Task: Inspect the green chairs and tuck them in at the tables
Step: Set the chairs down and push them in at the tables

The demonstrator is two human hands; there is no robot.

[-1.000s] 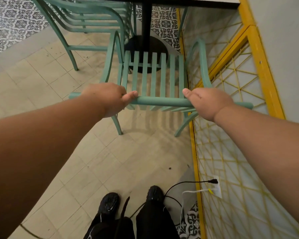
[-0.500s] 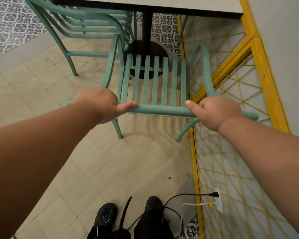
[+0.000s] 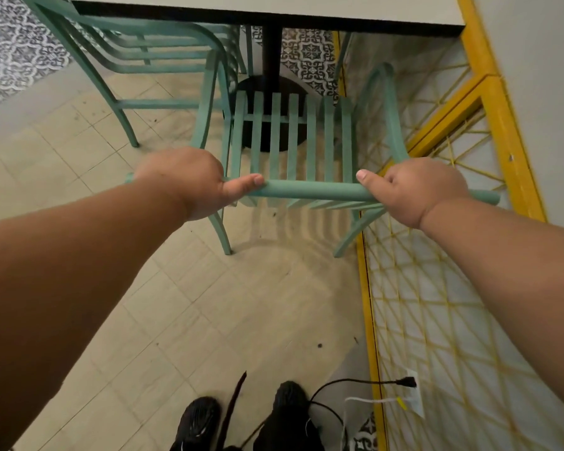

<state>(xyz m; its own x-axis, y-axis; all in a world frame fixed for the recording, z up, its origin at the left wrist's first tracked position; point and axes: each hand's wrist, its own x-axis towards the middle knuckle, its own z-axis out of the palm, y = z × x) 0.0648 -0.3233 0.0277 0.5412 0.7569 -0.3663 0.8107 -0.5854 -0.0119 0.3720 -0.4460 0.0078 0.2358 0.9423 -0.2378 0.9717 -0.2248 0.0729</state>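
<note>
**Chair, green, slatted: tuck-in under way at table**

Chair in hand: the green chair [image 3: 293, 141] stands at 12 o'clock on all visible legs, its back toward the person and its seat facing the table [image 3: 274, 9].

Grip: the left hand [image 3: 189, 180] and right hand [image 3: 414, 190] each wrap the top rail [image 3: 310, 190] near its ends. The thumbs lie along the rail, pointing toward each other.

Progress, as a judgement: the whole slatted seat shows on the near side of the table edge, so the tuck looks begun but not finished. A push toward 12 o'clock is left to do. The second green chair [image 3: 137, 56], at 11 o'clock, sits close against the table and looks already tucked.

Surroundings:
- The black pedestal [image 3: 272, 53] stands beyond the seat at 12 o'clock.
- The yellow-latticed wall panel [image 3: 437, 288] runs from 2 to 5 o'clock, just beside the chair's right legs.
- The shoes [image 3: 199, 421] are at 6 o'clock.
- A black plug [image 3: 407, 382] sits in the panel's socket at 5 o'clock.

Not determinable:
- The fingers are hidden behind the rail.
- The chair's front legs are hidden below the seat.
- The gap between the seat front and the pedestal cannot be made out.
- The tabletop and the second chair are cut off at the frame's top edge.
- Any further chairs or tables lie out of view, so the count left cannot be told.
</note>
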